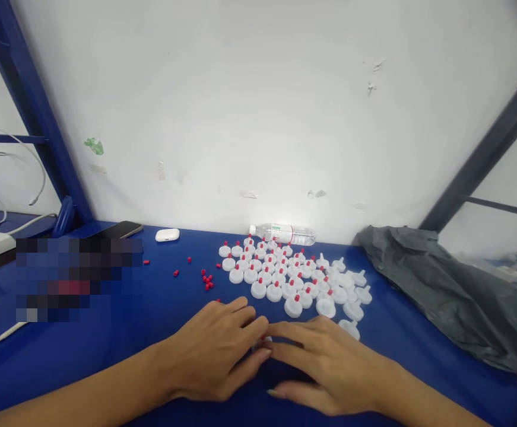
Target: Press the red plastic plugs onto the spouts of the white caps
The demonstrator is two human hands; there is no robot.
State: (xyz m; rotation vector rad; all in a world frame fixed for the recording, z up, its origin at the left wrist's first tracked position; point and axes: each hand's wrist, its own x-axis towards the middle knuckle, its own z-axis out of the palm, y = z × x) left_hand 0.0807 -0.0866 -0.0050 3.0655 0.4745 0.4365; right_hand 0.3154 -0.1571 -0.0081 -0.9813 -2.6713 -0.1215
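Note:
Between my hands, a small white nozzle cap (265, 340) shows only in part, mostly hidden by fingers. My left hand (222, 350) is closed round it, its thumb and index finger pinching it. My right hand (329, 362) reaches in from the right with fingers stretched and thumb apart. Its fingertips touch the cap or the left fingers; I cannot tell which. Just beyond stand many white nozzle caps with red tips (275, 290). On their right side lie several white nozzle caps without red tips (353, 309). Several loose red tips (207, 280) lie beyond my left hand.
A clear plastic bottle (303, 233) lies against the wall behind the caps. A white earphone case (167, 235) and a phone (127, 229) are at the back left. Grey plastic sheeting (445, 296) covers the right of the blue table (120, 332). A blurred patch hides part of the left.

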